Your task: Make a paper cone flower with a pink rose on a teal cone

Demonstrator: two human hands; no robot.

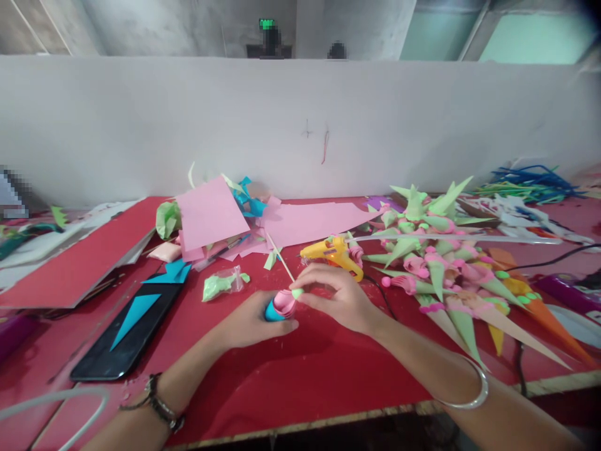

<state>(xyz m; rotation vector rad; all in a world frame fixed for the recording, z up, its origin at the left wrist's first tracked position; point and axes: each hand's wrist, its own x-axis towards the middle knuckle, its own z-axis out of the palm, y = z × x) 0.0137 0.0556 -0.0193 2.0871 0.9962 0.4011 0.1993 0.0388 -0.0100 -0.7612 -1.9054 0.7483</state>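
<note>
My left hand [253, 321] is closed around a small paper roll [276, 311], blue outside with a pink curled piece showing at its open end. Fingertips of my right hand [331, 294] pinch a small light green ball [297, 292] against the roll's pink rim. A thin pale stick [280, 258] slants from the table up to these fingertips; whether it is gripped cannot be made out. Just beyond my right hand lies a yellow glue gun [331, 252] with a long clear glue stick in its back. Left of the hands is a plastic bag of light green stuff [224, 284].
Several green and pink paper cone pieces [436, 269] are heaped at the right. A black phone [129, 338] bearing blue paper cutouts lies left. Pink sheets [310, 222] and scraps lie behind, before a white partition [235, 125]. A black cord [554, 254] runs right.
</note>
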